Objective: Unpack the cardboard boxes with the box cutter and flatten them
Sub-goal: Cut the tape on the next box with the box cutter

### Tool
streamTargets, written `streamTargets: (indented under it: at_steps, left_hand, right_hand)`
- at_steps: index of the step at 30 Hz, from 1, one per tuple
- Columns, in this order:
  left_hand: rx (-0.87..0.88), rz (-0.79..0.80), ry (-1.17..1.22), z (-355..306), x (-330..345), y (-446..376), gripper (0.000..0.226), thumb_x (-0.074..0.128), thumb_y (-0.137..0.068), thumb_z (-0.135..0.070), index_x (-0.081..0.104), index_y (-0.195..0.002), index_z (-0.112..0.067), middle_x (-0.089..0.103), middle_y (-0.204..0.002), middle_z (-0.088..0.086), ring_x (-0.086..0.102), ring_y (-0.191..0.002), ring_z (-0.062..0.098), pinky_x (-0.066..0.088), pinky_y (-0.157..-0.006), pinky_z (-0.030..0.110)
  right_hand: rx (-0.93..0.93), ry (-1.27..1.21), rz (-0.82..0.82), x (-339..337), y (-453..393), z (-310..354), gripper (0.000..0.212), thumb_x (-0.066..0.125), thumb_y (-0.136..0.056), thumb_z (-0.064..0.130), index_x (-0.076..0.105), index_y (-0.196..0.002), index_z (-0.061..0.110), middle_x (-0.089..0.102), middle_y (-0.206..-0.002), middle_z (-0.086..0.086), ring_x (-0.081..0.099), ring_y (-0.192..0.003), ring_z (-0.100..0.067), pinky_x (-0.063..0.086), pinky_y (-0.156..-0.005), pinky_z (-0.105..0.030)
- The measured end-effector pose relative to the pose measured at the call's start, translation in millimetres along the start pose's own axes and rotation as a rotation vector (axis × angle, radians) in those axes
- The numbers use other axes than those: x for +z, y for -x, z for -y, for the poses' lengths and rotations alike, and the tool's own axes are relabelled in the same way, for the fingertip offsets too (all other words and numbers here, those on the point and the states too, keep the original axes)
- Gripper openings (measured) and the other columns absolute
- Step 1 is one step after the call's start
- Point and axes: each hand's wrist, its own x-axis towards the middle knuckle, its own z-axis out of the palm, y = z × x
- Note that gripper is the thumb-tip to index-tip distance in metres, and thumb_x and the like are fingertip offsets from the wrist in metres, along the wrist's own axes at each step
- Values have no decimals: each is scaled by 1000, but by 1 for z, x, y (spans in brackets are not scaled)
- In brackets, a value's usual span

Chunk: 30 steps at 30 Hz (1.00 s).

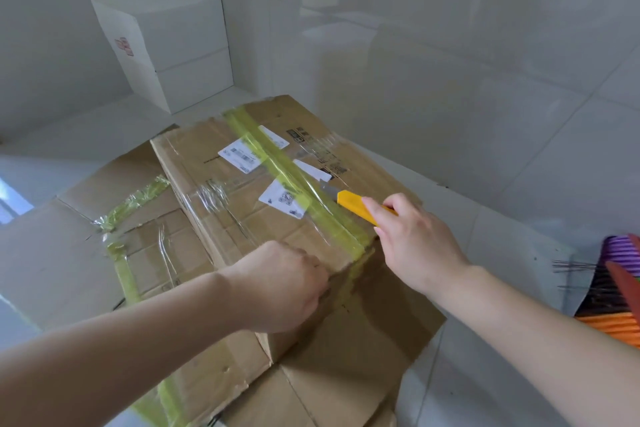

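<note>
A closed brown cardboard box (228, 191) stands in the middle, sealed by a yellow-green tape strip (298, 184) along its top seam, with white labels beside the tape. My right hand (412, 239) grips a yellow box cutter (356, 206). Its blade lies on the tape about halfway along the seam. My left hand (287, 284) is curled over the box's near top edge, at the near end of the tape. Under and left of the box lies flattened cardboard (69, 253) with crumpled tape on it.
Two white boxes (173, 45) are stacked in the far left corner against the tiled wall. A pile of purple, orange and black items (616, 288) lies on the floor at the right edge. White floor tiles surround the cardboard.
</note>
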Motion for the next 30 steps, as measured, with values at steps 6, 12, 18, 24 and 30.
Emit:
streamTargets:
  at_steps: [6, 12, 18, 24, 30]
  left_hand:
    - [-28, -78, 98, 3, 4, 1, 39, 31, -94, -52, 54, -80, -23, 56, -79, -7, 53, -76, 21, 41, -64, 29]
    - [-708, -185, 38, 121, 19, -3, 40, 38, -93, -47, 52, -119, -19, 50, -122, 4, 47, -115, 27, 39, -93, 38]
    - [-1020, -172, 150, 200, 34, -5, 63, 39, -90, -57, 39, -134, -11, 40, -142, 12, 31, -134, 28, 22, -111, 47]
    - [-1037, -242, 96, 193, 37, 0, 65, 37, -83, -64, 46, -123, -14, 45, -134, 10, 36, -127, 28, 24, -106, 43]
    - [-1114, -174, -57, 158, 44, 46, 76, 18, -73, -77, 48, -111, -19, 49, -114, 10, 44, -110, 29, 32, -94, 46]
  right_hand:
    - [-88, 20, 36, 16, -20, 11, 46, 51, -91, 12, 48, -136, 21, 53, -110, -8, 53, -96, -32, 47, -69, -37]
    - [-72, 12, 30, 36, -31, 17, 50, 62, -83, 2, 55, -130, 16, 57, -102, -11, 57, -85, -33, 43, -63, -33]
    - [-11, -60, -32, 42, -27, 21, 38, 68, -82, 3, 65, -119, 9, 65, -96, -8, 60, -66, -28, 41, -51, -30]
    - [20, -80, -68, 42, -7, 20, 36, 69, -81, 5, 65, -117, 5, 68, -112, -6, 67, -92, -25, 54, -77, -34]
    - [-86, -26, -4, 32, 15, 13, 40, 67, -80, 3, 63, -119, 5, 65, -103, -3, 65, -80, -24, 54, -63, -29]
